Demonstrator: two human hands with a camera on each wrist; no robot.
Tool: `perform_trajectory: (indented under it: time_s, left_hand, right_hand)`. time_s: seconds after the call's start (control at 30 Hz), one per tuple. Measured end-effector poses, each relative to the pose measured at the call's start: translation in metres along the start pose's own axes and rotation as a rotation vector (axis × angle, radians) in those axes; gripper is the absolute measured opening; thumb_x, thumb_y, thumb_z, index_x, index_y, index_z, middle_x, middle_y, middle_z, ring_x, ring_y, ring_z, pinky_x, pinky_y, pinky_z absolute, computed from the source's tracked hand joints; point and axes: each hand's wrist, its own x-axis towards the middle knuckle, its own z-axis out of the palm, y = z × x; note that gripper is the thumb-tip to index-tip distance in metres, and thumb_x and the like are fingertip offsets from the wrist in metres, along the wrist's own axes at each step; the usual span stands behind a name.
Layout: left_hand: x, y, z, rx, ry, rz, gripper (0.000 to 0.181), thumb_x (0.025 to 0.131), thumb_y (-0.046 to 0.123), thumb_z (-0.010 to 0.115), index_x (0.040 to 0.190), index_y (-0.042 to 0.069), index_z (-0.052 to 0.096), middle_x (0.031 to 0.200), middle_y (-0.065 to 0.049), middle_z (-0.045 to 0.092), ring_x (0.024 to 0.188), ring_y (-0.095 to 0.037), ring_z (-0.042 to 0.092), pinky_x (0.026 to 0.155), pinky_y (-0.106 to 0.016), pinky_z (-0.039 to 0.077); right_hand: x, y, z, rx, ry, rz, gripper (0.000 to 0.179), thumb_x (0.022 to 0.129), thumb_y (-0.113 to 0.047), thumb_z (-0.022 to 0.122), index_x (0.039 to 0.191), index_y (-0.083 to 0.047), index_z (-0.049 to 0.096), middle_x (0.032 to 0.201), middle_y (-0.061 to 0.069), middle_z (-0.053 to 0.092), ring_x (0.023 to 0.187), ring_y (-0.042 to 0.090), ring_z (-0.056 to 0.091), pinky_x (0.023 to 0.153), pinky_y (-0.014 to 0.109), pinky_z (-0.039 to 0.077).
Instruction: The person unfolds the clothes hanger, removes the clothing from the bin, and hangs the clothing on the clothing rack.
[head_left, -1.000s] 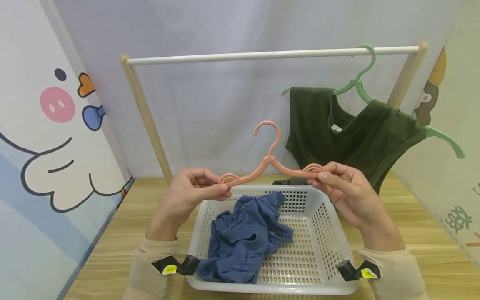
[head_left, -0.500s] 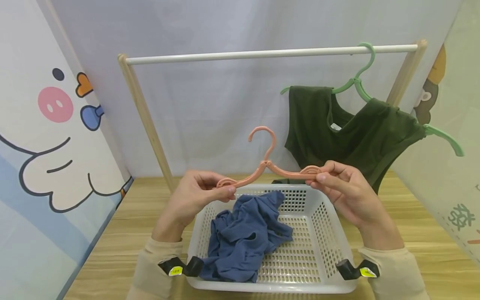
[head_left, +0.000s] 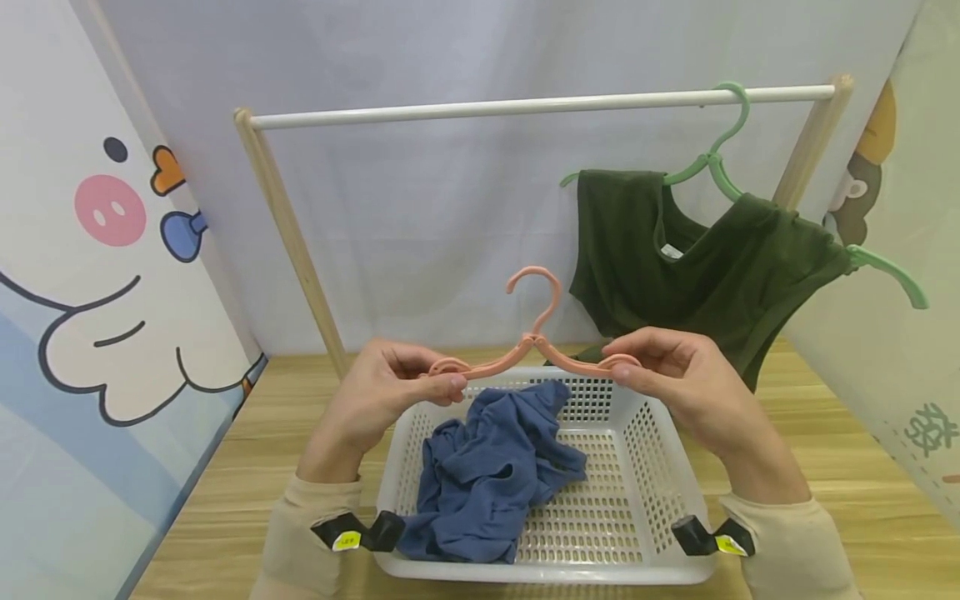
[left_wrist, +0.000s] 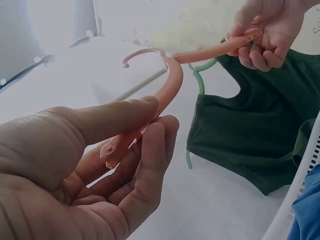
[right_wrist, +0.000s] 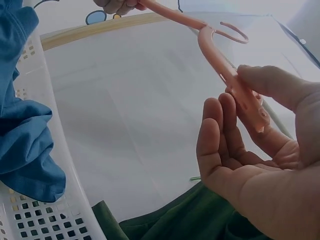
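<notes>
A pink plastic clothes hanger (head_left: 501, 363) is held up over the back of the white basket, its hook pointing upward. My left hand (head_left: 386, 396) pinches the hanger's left arm between thumb and fingers. At the other end, my right hand (head_left: 690, 383) pinches the right arm the same way, as the right wrist view confirms with its thumb on the hanger (right_wrist: 245, 97). Below lies a crumpled blue garment (head_left: 487, 475) in the left part of the perforated white basket (head_left: 675, 483). Neither hand touches the garment.
Behind the basket stands a wooden rack with a white rail (head_left: 450, 110). From its right end hangs a green hanger (head_left: 726, 173) bearing a dark green sleeveless top (head_left: 675, 283). Printed cloth panels (head_left: 112, 333) flank the wooden table (head_left: 240, 467).
The hanger has come down slightly toward the basket. My right hand has shifted left along its arm, so both hands are a little closer together.
</notes>
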Motion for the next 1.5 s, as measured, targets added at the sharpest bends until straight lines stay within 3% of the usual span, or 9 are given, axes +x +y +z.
perform_trajectory:
  time_s: [0.27,0.5,0.67,0.87,1.1,1.27,1.5]
  left_hand:
    - [0.001,-0.002,0.001,0.011,0.007,-0.002,0.015,0.098,0.0,0.083,0.109,-0.011,0.082,0.099,-0.012,0.083,0.085,-0.022,0.081,0.083,-0.039,0.069]
    - [0.003,-0.003,0.004,-0.026,0.035,-0.019,0.02,0.098,-0.001,0.083,0.114,-0.012,0.081,0.099,-0.014,0.083,0.086,-0.024,0.081,0.083,-0.04,0.069]
    - [0.003,-0.005,0.003,-0.023,0.075,-0.005,0.02,0.097,-0.003,0.082,0.115,-0.011,0.082,0.099,-0.008,0.083,0.085,-0.021,0.08,0.084,-0.039,0.069]
    - [0.004,-0.01,-0.006,-0.052,0.114,-0.012,0.013,0.097,-0.003,0.082,0.106,0.005,0.088,0.106,-0.005,0.084,0.088,-0.021,0.079,0.085,-0.037,0.068]
    - [-0.001,-0.007,-0.018,-0.078,0.146,0.004,0.021,0.098,-0.004,0.08,0.099,0.015,0.089,0.112,-0.006,0.083,0.102,-0.024,0.076,0.089,-0.036,0.067]
    - [-0.003,-0.005,-0.025,-0.115,0.154,0.032,0.027,0.101,-0.007,0.075,0.099,0.016,0.089,0.102,-0.006,0.082,0.092,-0.017,0.078,0.089,-0.032,0.066]
    - [-0.005,-0.002,-0.029,-0.156,0.14,0.068,0.03,0.102,-0.011,0.071,0.105,0.013,0.088,0.091,-0.004,0.081,0.086,-0.014,0.079,0.089,-0.031,0.067]
  right_hand:
    - [0.002,0.003,0.008,0.009,0.011,-0.01,0.01,0.107,0.006,0.069,0.112,0.004,0.077,0.101,0.008,0.077,0.083,0.014,0.07,0.073,0.029,0.062]
    - [0.004,0.005,0.01,0.17,0.11,-0.094,0.024,0.108,0.012,0.062,0.107,-0.004,0.08,0.104,0.004,0.077,0.095,0.016,0.071,0.086,0.026,0.062]
    - [0.003,0.006,0.007,0.259,0.169,-0.142,0.028,0.107,0.016,0.057,0.109,0.0,0.08,0.103,0.005,0.078,0.096,0.017,0.071,0.089,0.027,0.062]
    - [0.002,0.006,0.001,0.3,0.199,-0.187,0.029,0.106,0.021,0.053,0.111,0.007,0.078,0.103,0.012,0.079,0.092,0.02,0.076,0.093,0.03,0.063]
    - [0.0,0.002,-0.005,0.312,0.2,-0.149,0.03,0.106,0.019,0.053,0.109,0.003,0.079,0.104,0.009,0.077,0.092,0.018,0.073,0.09,0.027,0.061]
    - [0.001,0.001,-0.008,0.284,0.193,-0.13,0.031,0.105,0.019,0.054,0.105,0.002,0.08,0.102,0.007,0.075,0.089,0.018,0.068,0.086,0.027,0.059]
    - [0.001,0.0,-0.011,0.369,0.088,-0.128,0.033,0.107,0.021,0.052,0.113,0.004,0.079,0.109,0.009,0.077,0.095,0.019,0.079,0.092,0.028,0.064]
